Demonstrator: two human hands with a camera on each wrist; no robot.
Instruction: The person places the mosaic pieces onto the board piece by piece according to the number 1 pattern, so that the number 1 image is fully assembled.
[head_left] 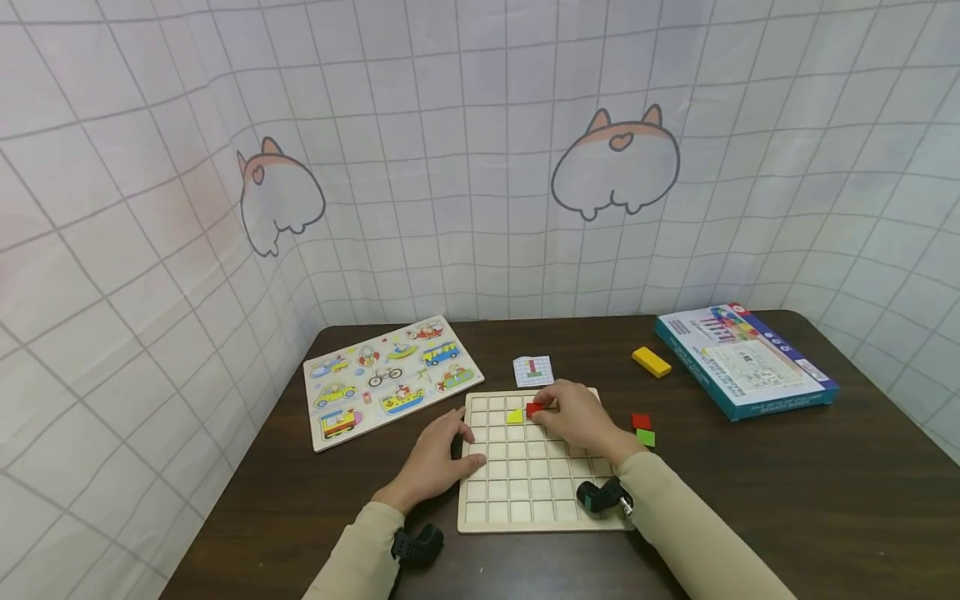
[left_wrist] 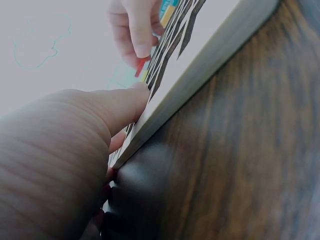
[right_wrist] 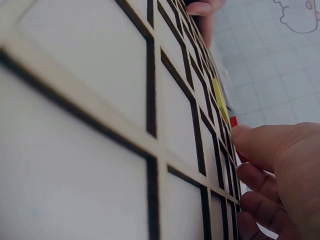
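While the left hand (head_left: 435,460) rests loosely spread fingers on the board's (head_left: 498,490) left edge, seemingly to steady it, the right hand (head_left: 581,417) pinches a red tile (head_left: 533,409) beside a yellow tile (head_left: 514,416), lower centre of the frame, near a card (head_left: 523,377) perhaps placed for easy viewing.

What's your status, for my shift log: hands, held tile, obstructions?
Right hand pinching a red tile, just right of the yellow tile. Left hand touching grid board's left edge. Nothing visibly blocking the red tile.
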